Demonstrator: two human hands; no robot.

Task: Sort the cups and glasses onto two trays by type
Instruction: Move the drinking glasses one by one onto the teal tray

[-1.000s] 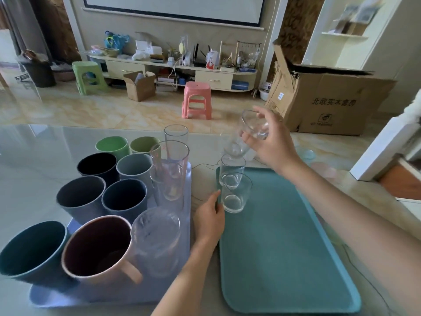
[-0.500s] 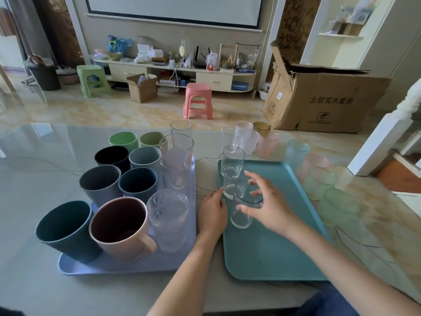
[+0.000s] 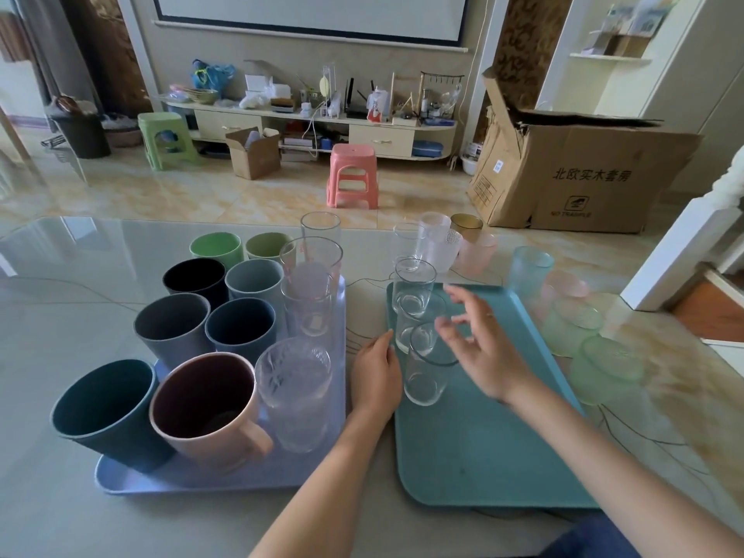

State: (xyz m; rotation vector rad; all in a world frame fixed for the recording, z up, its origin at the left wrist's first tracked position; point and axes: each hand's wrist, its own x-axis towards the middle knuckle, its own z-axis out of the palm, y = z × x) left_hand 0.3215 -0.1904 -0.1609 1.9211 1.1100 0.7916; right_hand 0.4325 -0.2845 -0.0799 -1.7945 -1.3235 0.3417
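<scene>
Clear glasses are lining up along the left edge of the teal tray (image 3: 483, 457), probably to leave room for the rest. The nearest glass (image 3: 424, 368) stands on it with the right hand (image 3: 489, 352) just beside it, grip loose, fingers spread, holding nothing. The left hand (image 3: 376, 376) rests flat against the tray edge, likely steadying it. Solid cups (image 3: 241, 328) sit on the lilac tray (image 3: 201, 481); more glasses (image 3: 571, 324) wait on the tabletop (image 3: 60, 336).
</scene>
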